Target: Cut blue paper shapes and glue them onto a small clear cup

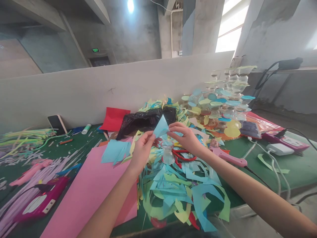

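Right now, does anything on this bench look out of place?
Yes. Red-handled scissors lie half buried in the cut paper scraps, which spread so far that they hang over the front edge of the green table. A crumpled black plastic bag also sits on the heap, odd among all the paper.

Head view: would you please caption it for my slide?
Left hand and right hand pinch a blue paper triangle above a glass vessel.

Blown-out window (231,33); glaring ceiling lamp (130,5); bowed wide-angle edges
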A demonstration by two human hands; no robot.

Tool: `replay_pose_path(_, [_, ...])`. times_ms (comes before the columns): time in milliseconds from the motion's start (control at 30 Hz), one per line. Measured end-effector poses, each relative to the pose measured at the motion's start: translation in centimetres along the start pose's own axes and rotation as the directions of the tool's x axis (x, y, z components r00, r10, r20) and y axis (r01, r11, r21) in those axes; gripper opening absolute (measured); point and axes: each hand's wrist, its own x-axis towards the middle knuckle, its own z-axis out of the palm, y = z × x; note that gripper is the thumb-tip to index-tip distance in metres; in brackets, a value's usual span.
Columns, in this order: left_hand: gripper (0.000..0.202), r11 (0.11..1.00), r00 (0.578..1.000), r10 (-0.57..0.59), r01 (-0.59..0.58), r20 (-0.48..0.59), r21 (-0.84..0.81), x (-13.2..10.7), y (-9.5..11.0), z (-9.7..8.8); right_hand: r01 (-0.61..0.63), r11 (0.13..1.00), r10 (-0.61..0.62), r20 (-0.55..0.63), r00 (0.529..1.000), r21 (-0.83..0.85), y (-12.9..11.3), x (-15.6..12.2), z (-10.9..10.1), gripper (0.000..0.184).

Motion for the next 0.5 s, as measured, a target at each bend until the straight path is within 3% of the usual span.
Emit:
replay_pose_path(300, [0.02, 0.973, 0.994, 0.078, -0.091, 0.071, 0.211, -0.8, 0.9, 0.6, -0.304, 0.93, 0.29, 0.096, 0.952, 0.206, 0.2, 0.1, 0.3, 0.031])
replay_pose_path(500, [0.026, 0.898, 0.986, 0.141, -0.167, 0.093, 0.408, -1.3, 0.6, 0.5, -0.339, 0.914, 0.317, 0.128, 0.94, 0.224, -0.3, 0.0, 0.5, 0.033])
